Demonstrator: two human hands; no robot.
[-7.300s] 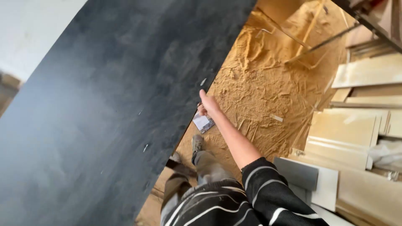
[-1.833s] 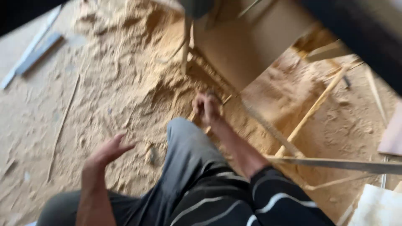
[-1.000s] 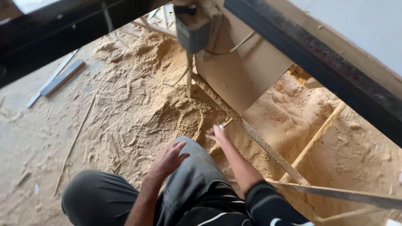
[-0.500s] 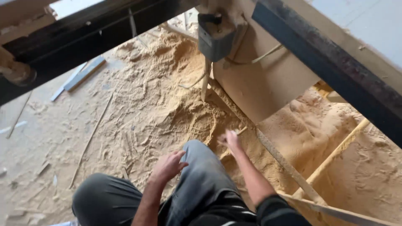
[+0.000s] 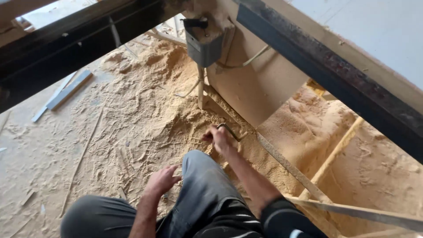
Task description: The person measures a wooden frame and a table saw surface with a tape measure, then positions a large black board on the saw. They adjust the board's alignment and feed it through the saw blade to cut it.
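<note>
I crouch over a floor thick with sawdust [image 5: 145, 110]. My right hand [image 5: 217, 137] reaches down into the sawdust heap and grips a thin bent metal rod [image 5: 232, 131], shaped like an angled key, beside the foot of a sawdust-coated machine panel [image 5: 253, 88]. My left hand [image 5: 162, 180] rests near my grey-trousered knee [image 5: 200, 176], fingers loosely apart, holding nothing.
A dark metal frame beam [image 5: 335, 66] crosses overhead at right, another [image 5: 66, 48] at upper left. A grey box [image 5: 202, 44] hangs from the machine with a cable. A flat metal bar [image 5: 286, 163] and wooden slats [image 5: 335, 154] lie at right. Grey strips [image 5: 66, 90] lie at left.
The big dark board from the first frame is out of view. I have crouched and leaned in; my right hand has moved forward into the sawdust and closed on the bent rod.
</note>
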